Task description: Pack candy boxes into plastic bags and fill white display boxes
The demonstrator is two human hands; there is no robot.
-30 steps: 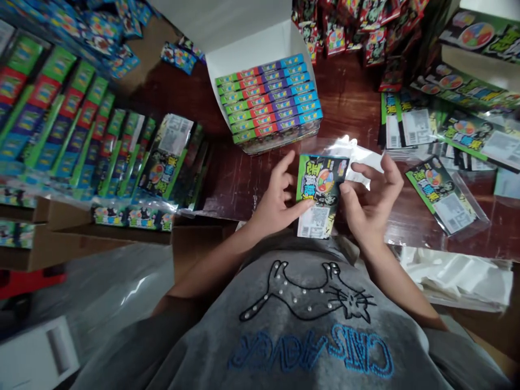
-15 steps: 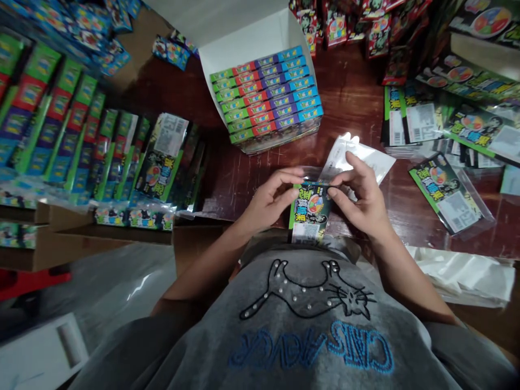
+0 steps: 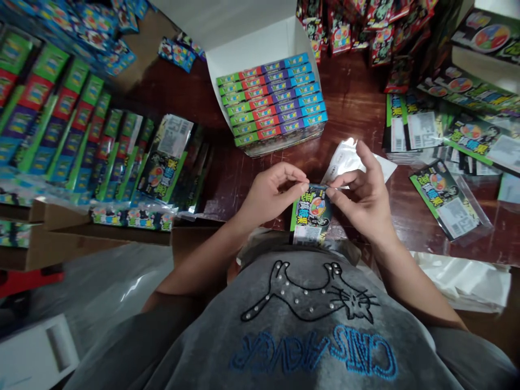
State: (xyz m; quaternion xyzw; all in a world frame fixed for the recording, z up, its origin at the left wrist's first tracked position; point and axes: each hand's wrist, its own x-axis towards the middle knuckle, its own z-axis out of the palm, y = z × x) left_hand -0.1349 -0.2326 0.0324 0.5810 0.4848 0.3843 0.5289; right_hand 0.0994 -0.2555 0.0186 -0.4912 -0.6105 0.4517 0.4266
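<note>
A black and green candy packet (image 3: 312, 214) in a clear sleeve lies at the table's front edge, against my shirt. My left hand (image 3: 276, 190) pinches the top left corner of its sleeve between thumb and fingertips. At the top right corner my right hand (image 3: 361, 197) pinches the same edge with thumb and a bent finger, its index finger raised. Just behind the right hand lies a white sheet of packaging (image 3: 345, 158), partly covered by the fingers.
An open white display box (image 3: 280, 142) holding rows of coloured packs stands ahead. Upright packed boxes (image 3: 81, 119) fill a carton at left. Red sachets (image 3: 382, 43) are heaped at the back right; another sleeved packet (image 3: 444, 197) lies on the right, near a pile of packets (image 3: 424, 127).
The clear flap that stood up above the packet now lies down along its top edge. My hands have drawn slightly closer together, and my right index finger is lifted higher.
</note>
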